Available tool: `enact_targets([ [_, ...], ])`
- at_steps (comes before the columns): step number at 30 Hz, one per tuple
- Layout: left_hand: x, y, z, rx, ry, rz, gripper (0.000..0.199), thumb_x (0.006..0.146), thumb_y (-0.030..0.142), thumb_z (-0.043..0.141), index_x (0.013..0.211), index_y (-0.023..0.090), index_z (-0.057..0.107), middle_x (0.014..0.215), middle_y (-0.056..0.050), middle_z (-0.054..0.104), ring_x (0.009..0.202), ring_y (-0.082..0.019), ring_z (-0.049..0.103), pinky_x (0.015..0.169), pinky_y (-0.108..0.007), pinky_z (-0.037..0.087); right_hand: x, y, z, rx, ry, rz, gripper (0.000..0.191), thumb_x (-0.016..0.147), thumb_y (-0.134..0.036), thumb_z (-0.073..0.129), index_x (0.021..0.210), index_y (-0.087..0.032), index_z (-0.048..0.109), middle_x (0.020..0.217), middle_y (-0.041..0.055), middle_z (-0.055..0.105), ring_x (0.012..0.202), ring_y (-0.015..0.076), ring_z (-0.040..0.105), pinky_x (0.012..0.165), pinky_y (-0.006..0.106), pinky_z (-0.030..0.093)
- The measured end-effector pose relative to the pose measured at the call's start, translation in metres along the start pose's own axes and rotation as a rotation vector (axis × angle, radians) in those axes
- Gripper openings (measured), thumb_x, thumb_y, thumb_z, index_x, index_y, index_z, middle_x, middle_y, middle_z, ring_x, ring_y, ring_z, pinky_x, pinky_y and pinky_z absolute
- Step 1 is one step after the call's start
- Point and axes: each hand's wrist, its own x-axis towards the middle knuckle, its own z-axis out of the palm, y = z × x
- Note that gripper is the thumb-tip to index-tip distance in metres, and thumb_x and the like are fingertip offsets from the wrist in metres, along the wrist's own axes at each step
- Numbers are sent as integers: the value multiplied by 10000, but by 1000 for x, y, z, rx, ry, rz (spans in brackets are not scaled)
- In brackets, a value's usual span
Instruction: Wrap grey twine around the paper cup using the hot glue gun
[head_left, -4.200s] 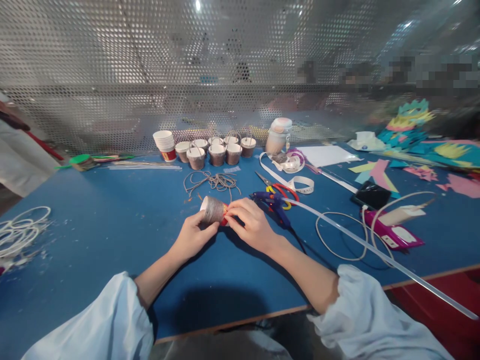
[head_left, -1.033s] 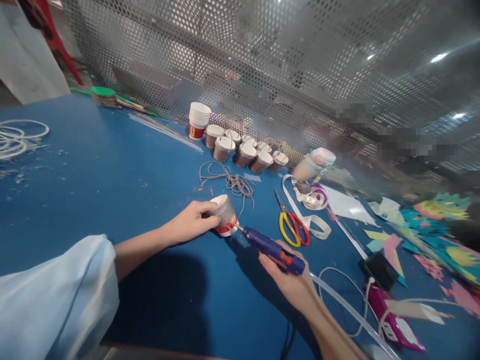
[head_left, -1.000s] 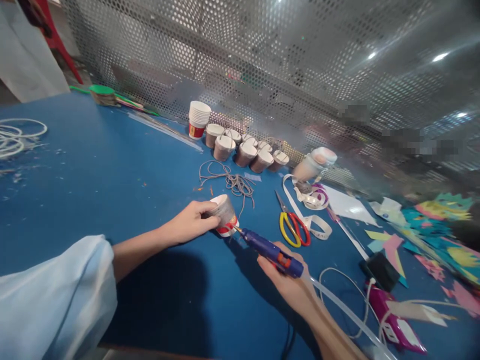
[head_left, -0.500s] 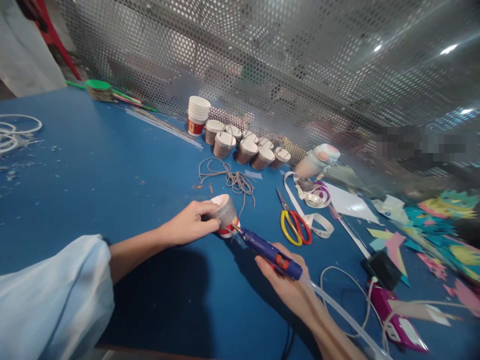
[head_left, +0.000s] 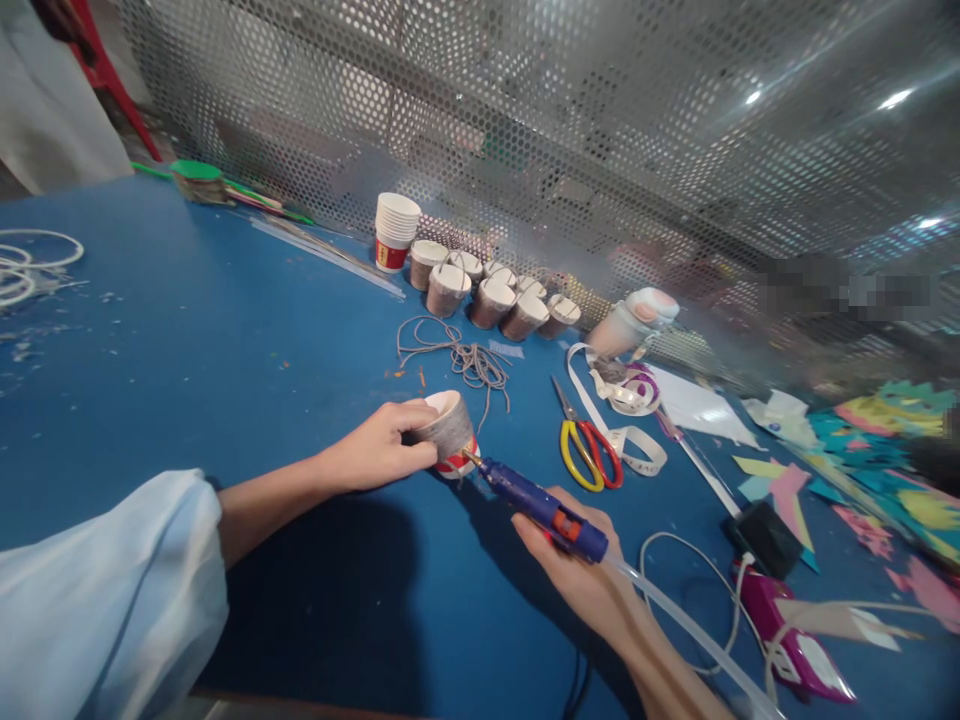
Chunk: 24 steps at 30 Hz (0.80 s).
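Observation:
My left hand (head_left: pixel 390 445) grips a paper cup (head_left: pixel 450 428) by its side, thumb in front and fingers behind. Grey-brown cord or wrap covers the cup's upper part, while a red and white band shows near its base. In my right hand (head_left: pixel 577 560) is a blue hot glue gun (head_left: pixel 536 502), with a clear glue stick (head_left: pixel 682 620) trailing from its back end. The metal nozzle meets the lower side of the cup, at or very near the red band. Loose grey cord (head_left: pixel 476 362) lies tangled just beyond the cup.
Scissors (head_left: pixel 589 450) with red and yellow handles and a white ribbon (head_left: pixel 637 455) lie to the right. Several wrapped cups (head_left: pixel 493 302) and a cup stack (head_left: pixel 396 235) line the perforated metal panel (head_left: pixel 315 130). A magenta power strip (head_left: pixel 795 640) with cables sits at lower right.
The cup has turned slightly in my left hand. The glue gun's nozzle has shifted a little to the left along the cup's lower side.

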Motion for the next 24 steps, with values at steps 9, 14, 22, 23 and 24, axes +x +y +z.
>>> enact_targets([
  [9, 1, 1, -1, 20, -6, 13, 118, 645, 178, 442, 586, 195, 543, 663, -12, 541, 752, -191, 492, 747, -303, 392, 3, -2, -2, 26, 43, 16, 276, 815, -385, 552, 605, -213, 504, 468, -62, 409, 403, 84, 363, 406, 204, 328],
  [14, 1, -1, -1, 42, -13, 54, 120, 654, 161, 432, 557, 196, 494, 637, -3, 500, 724, -179, 473, 693, -285, 372, -1, 0, 0, 23, -5, -11, 273, 824, -379, 556, 617, -208, 505, 479, -61, 429, 409, 79, 369, 411, 198, 330],
  [22, 1, -2, -2, 67, -34, 52, 103, 671, 177, 428, 594, 194, 494, 668, -11, 526, 743, -185, 497, 716, -299, 380, 2, 1, -2, 22, 60, 21, 294, 820, -384, 554, 592, -212, 483, 474, -62, 408, 407, 81, 353, 419, 210, 334],
  [23, 1, -2, -2, 70, -37, 51, 103, 671, 177, 426, 598, 192, 497, 673, -14, 530, 747, -187, 499, 719, -302, 380, 2, 1, -2, 25, 59, 25, 293, 819, -382, 556, 592, -213, 480, 475, -63, 409, 409, 82, 354, 419, 211, 331],
  [24, 1, -2, -2, 74, -39, 49, 102, 669, 175, 423, 601, 191, 499, 678, -16, 534, 752, -188, 499, 719, -304, 380, 1, 1, -2, 30, 50, 25, 292, 819, -380, 557, 593, -213, 476, 477, -62, 411, 413, 82, 358, 417, 210, 328],
])
